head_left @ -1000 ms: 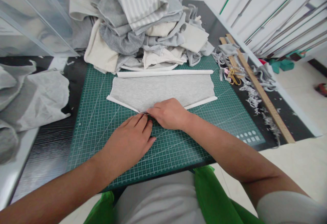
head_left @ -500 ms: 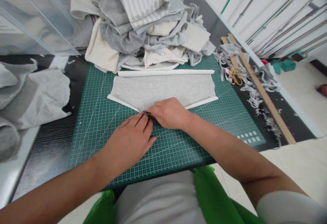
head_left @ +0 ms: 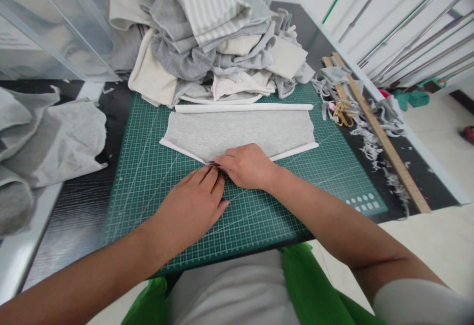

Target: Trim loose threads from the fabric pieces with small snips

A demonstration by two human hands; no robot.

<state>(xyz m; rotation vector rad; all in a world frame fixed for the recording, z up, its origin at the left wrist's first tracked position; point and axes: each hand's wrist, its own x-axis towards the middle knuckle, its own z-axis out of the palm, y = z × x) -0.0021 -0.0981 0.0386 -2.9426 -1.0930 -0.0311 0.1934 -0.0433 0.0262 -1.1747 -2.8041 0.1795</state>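
Grip: both hands meet at the near point of the grey fabric piece (head_left: pixel 237 132); the right hand (head_left: pixel 246 167) lies curled over the tip, fingers pressed down on it, and the left hand (head_left: pixel 192 206) lies flat with its fingertips touching the same spot. Whether either hand actually pinches the cloth, I cannot tell.
Between the fingertips: something small and dark shows right where the hands meet; too small to name.
Fabric piece: lies flat on the cutting mat (head_left: pixel 148 177), wide at the far edge, tapering toward the person, with white rolled edges along its far and near sides.
Surface: green gridded mat with white lines, set on a dark tabletop (head_left: pixel 74 211); pale squares are printed at the mat's near right corner.
Far side: a tall heap of grey, cream and striped cloth (head_left: pixel 211 33) spills onto the mat's far edge, just beyond the fabric piece.
Left: more grey cloth (head_left: pixel 48 137) lies crumpled on the table, well apart from the hands.
Right: a long wooden ruler (head_left: pixel 385 142) lies slanted along the table edge among grey scraps and threads (head_left: pixel 370 142), with yellow-handled scissors (head_left: pixel 342 112) near its far end.
Room: pale tiled floor to the right, metal rails (head_left: pixel 407 23) along a white wall.
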